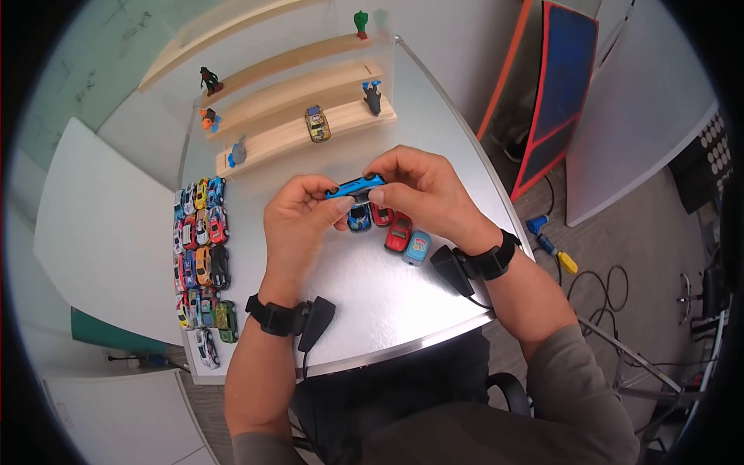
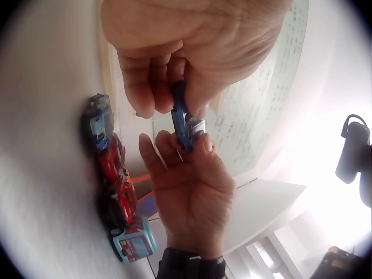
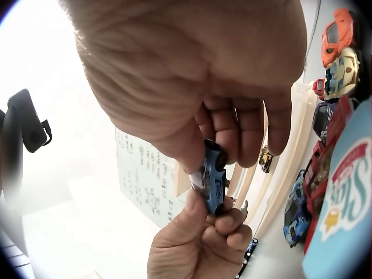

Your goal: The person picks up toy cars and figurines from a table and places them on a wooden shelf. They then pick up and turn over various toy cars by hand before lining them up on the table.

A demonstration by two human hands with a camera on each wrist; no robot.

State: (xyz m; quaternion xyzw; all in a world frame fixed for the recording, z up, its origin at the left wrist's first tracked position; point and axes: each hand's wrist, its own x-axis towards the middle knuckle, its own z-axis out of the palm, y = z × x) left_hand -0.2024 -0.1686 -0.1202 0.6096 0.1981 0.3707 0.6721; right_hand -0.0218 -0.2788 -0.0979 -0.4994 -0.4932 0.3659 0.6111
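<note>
A blue toy car (image 1: 356,187) is held in the air over the table by both hands, one at each end. The left hand (image 1: 298,221) pinches one end between thumb and fingers; the right hand (image 1: 430,194) pinches the other. In the left wrist view the blue car (image 2: 182,119) hangs between the two sets of fingertips; the right wrist view shows its side (image 3: 215,183). Just below the hands stand a dark blue car (image 1: 359,218), a red car (image 1: 381,215), another red car (image 1: 399,232) and a light blue one (image 1: 417,248).
Several toy cars (image 1: 203,267) stand in rows along the table's left side. Behind the hands, a wooden tiered shelf (image 1: 279,140) bears a yellow patterned car (image 1: 317,124) and small figures, among them a green one (image 1: 361,24). A wall panel (image 1: 101,232) stands left of the table.
</note>
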